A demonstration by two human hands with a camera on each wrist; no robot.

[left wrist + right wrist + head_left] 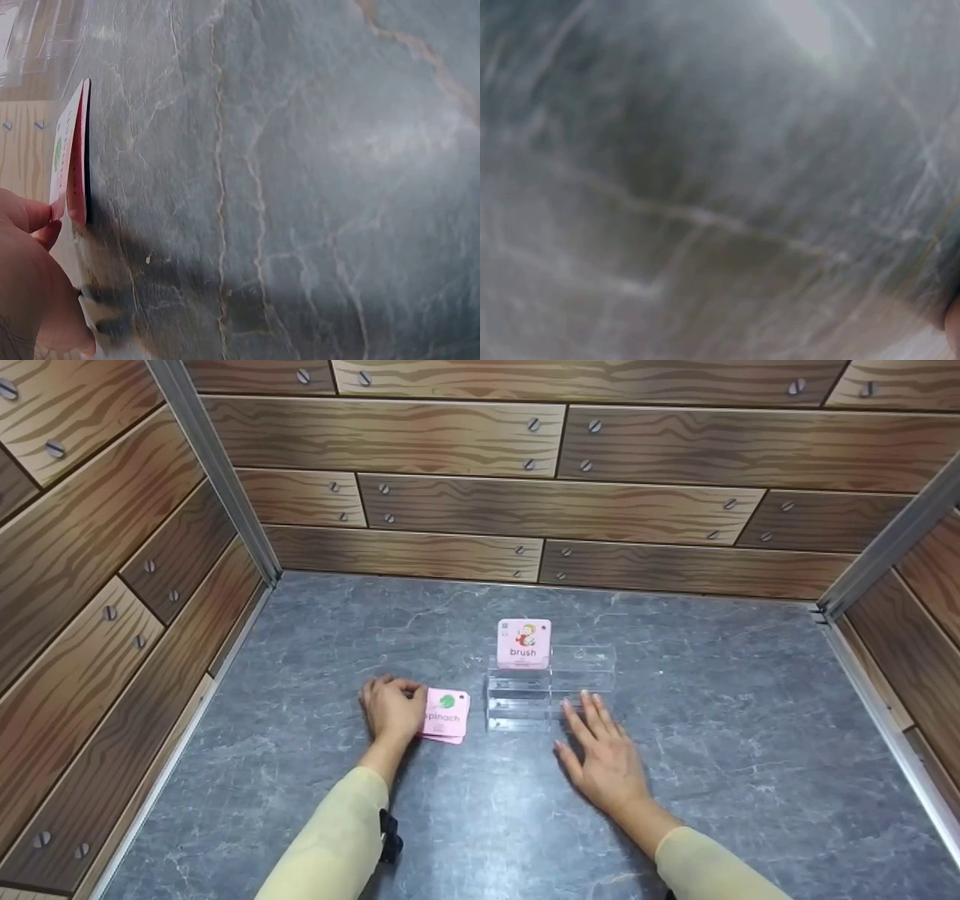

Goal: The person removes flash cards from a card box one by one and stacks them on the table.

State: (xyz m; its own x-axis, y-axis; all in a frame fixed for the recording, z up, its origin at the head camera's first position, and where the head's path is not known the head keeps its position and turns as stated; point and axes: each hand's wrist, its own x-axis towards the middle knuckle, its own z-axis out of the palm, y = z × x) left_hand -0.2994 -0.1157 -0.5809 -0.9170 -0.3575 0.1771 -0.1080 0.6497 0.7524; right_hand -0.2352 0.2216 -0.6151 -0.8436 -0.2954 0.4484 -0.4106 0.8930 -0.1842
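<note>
My left hand (394, 709) pinches the left edge of a pink "spinach" card (448, 720) between thumb and finger. This card tops a small pile; in the left wrist view a gap shows between it and the cards (88, 150) beneath. How many lie there I cannot tell. A clear stepped plastic rack (583, 660) stands to the right of the pile. On its back left step a pink "brush" card (523, 652) stands upright. My right hand (609, 769) lies with fingers extended at the rack's front right; whether it touches the rack is unclear.
Grey marbled tabletop (750, 750) surrounds everything. Wood-patterned walls (450, 502) close off the back and both sides, with metal strips (225, 472) at the corners. The right wrist view holds mostly blurred tabletop.
</note>
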